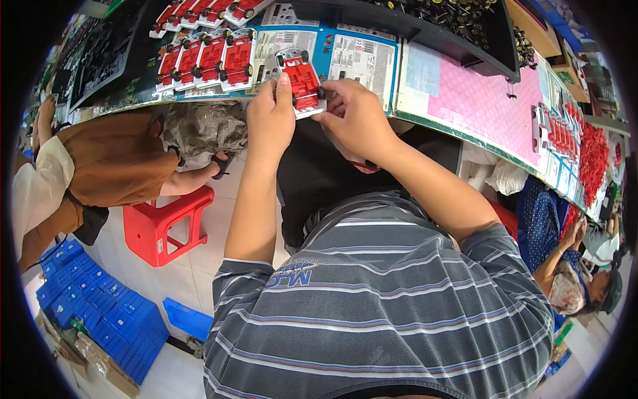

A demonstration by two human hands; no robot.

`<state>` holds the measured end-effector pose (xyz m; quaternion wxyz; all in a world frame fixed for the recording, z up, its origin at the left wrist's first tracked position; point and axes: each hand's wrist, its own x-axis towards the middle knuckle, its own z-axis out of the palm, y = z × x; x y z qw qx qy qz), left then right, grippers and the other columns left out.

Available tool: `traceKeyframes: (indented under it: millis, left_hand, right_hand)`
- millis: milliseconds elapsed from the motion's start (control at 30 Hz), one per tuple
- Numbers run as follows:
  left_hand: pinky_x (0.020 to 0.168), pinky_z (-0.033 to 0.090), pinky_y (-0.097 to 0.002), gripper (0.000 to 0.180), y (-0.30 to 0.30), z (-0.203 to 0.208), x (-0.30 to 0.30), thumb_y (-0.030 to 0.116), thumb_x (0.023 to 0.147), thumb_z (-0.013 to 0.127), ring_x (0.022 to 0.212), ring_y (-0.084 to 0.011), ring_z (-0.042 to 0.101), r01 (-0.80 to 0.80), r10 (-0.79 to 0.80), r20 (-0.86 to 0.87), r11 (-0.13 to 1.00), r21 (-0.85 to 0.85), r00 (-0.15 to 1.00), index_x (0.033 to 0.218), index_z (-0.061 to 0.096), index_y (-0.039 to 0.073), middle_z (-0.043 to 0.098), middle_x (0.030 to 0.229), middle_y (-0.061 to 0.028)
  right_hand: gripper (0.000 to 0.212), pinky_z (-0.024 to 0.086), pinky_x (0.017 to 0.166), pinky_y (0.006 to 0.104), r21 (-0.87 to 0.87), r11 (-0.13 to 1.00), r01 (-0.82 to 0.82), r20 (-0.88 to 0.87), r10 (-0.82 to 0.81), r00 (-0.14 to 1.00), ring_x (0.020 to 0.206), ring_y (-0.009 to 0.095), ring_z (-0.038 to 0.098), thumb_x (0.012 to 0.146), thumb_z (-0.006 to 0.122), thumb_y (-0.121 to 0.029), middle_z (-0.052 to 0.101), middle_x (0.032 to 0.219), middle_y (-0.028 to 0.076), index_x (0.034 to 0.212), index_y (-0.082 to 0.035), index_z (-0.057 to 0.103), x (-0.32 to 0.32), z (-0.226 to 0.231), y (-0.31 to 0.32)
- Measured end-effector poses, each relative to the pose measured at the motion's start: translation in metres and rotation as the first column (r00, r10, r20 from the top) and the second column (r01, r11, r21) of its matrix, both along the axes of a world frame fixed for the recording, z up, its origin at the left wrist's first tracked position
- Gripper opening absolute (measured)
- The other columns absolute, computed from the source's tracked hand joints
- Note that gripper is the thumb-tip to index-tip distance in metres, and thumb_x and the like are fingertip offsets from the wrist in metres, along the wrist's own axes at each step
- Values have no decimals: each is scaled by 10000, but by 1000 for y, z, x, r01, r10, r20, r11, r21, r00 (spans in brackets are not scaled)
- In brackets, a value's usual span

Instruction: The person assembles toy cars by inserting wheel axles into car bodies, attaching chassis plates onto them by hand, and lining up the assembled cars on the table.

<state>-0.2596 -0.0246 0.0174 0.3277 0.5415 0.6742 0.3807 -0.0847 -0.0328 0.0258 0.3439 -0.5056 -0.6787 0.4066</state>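
A toy car [303,81] lies upside down between my hands, its red underside up and its white body beneath. Black wheels sit at its far end, and one more shows beside my right fingers. My left hand [271,120] is closed on the car's left side, thumb resting on the red base. My right hand [362,118] pinches the near right corner, next to that wheel. Whatever lies under my right fingertips is hidden. Beyond the car are rows of similar overturned red-and-white toy cars [212,56] on the table at the far left.
A black tray [438,40] full of small wheel parts stands at the back. Printed cards [362,56] and a pink sheet [482,100] cover the tabletop. More red parts [593,159] lie far right. Co-workers sit on both sides. A red stool [163,226] and blue boxes [100,306] stand left.
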Motion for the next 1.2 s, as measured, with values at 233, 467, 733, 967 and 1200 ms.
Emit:
traceKeyframes:
  millis: [233,467,733,967,1200]
  left_hand:
    - [586,435,-291,403,-23,-17,-26,366,1061,478,639,-110,536,-107,95,261,994,29,961,1131,635,1,606,765,-62]
    - [581,389,-208,356,-49,-56,-42,283,1056,519,654,-52,472,-143,98,340,984,111,935,1284,556,13,587,827,-21]
    - [523,357,-204,329,-36,-59,-87,262,1056,523,606,-36,444,-367,300,430,927,82,852,1274,546,17,593,896,-24]
    - [549,365,-187,357,-27,-50,-85,317,1063,511,662,-39,457,-405,342,406,911,78,847,1300,557,54,593,935,-23]
    - [480,295,-176,305,-53,-106,-54,262,1078,477,567,-18,399,-205,207,466,977,-56,860,1244,586,31,531,863,5]
  right_hand:
    - [482,592,710,331,232,973,22,63,-38,997,793,257,720,787,814,-70,640,1031,193,1202,73,616,-46,-11,27]
    - [501,544,732,366,325,945,22,96,-56,994,791,286,665,761,832,-129,640,1035,202,1177,66,632,-73,-10,43]
    - [494,543,815,416,284,959,3,175,-55,983,917,372,659,774,826,-195,639,1079,216,1154,53,632,-87,-9,51]
    - [444,555,728,344,327,932,-155,46,148,988,817,276,665,795,820,-193,643,1122,186,1135,39,655,-26,-4,43]
    - [148,533,629,306,441,664,603,53,-690,721,675,190,663,842,742,-103,696,923,95,959,-23,700,216,-6,7]
